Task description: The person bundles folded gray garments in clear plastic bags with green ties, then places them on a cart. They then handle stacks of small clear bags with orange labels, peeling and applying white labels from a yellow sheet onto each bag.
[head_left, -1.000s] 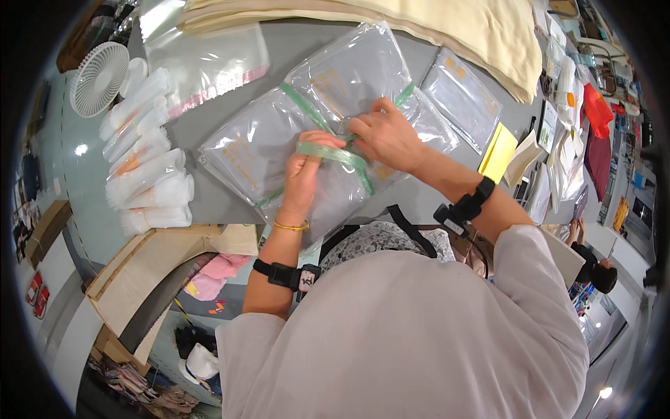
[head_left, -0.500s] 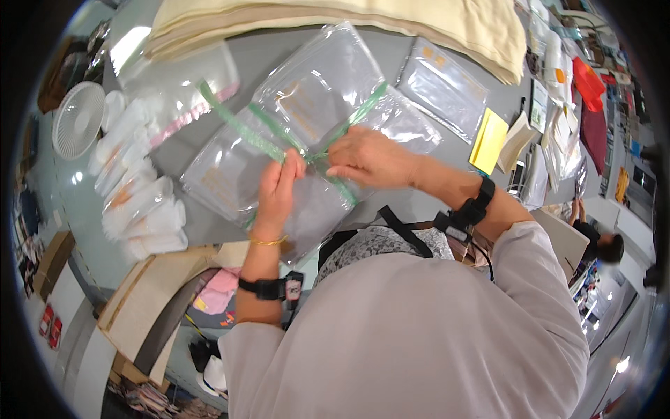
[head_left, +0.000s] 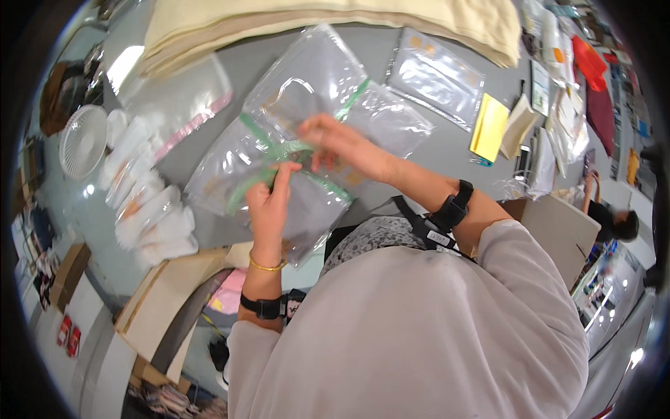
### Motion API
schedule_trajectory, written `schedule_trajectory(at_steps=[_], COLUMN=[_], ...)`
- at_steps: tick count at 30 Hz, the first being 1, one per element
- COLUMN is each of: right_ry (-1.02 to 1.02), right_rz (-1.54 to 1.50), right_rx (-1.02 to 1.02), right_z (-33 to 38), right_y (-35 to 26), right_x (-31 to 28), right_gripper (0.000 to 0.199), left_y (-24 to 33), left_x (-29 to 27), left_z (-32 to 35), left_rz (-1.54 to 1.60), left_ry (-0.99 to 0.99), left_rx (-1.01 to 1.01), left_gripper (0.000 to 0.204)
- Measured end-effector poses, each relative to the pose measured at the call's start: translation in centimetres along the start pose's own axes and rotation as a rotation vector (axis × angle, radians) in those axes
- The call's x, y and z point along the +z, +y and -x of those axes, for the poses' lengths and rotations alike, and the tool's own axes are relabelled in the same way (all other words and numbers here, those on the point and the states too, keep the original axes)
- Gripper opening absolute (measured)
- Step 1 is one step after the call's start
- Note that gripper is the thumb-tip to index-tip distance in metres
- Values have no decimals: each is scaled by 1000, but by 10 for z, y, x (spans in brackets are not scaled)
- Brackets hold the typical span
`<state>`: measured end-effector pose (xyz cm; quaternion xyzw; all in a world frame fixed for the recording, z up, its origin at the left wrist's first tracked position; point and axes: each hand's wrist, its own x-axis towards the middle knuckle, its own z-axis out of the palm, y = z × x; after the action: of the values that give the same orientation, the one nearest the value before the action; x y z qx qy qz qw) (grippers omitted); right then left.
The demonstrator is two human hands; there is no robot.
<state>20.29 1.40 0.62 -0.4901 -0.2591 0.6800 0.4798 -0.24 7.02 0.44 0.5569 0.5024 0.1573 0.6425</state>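
Across the grey table lies a bundle of clear plastic bags, fanned into a cross shape and bound by a green plastic strip. At the bundle's middle my left hand is closed, its fingers curled on the loose part of the strip and its index finger pointing up along it. My right hand hovers just to the right, over the crossing. Its fingers look stretched out and apart, though motion smears their tips. The knot or crossing between the hands is partly hidden.
A thick pile of cream fabric spans the far side. Clear bags with a pink edge and rolled plastic bags lie left. To the right are a flat bag stack, a yellow pad and a phone. A cardboard box stands lower left.
My right hand has moved left and its fingers have spread. My left hand has shifted slightly down and left. The strip's free end, raised at upper left before, now hangs lower beside my left hand.
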Motion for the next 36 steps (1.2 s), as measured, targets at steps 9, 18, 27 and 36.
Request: schedule_trajectory(at_steps=[9,18,27,36], right_ry=[-60,-228,-326,20], right_rz=[1278,429,601,1087], right_rx=[-625,-63,-198,-643], right_z=[-17,-34,-46,-30], right_y=[43,42,45,55], right_x=[16,-7,-18,5], right_gripper=[17,14,15,27], left_y=[4,-23,-53,-55], left_x=[-12,-37,-4,1], left_z=[-11,9,-23,-33], left_rz=[1213,-361,30,-68], left_ry=[100,-66,-26,-42], left_rx=[-544,292,249,282], left_gripper=[29,48,64,57])
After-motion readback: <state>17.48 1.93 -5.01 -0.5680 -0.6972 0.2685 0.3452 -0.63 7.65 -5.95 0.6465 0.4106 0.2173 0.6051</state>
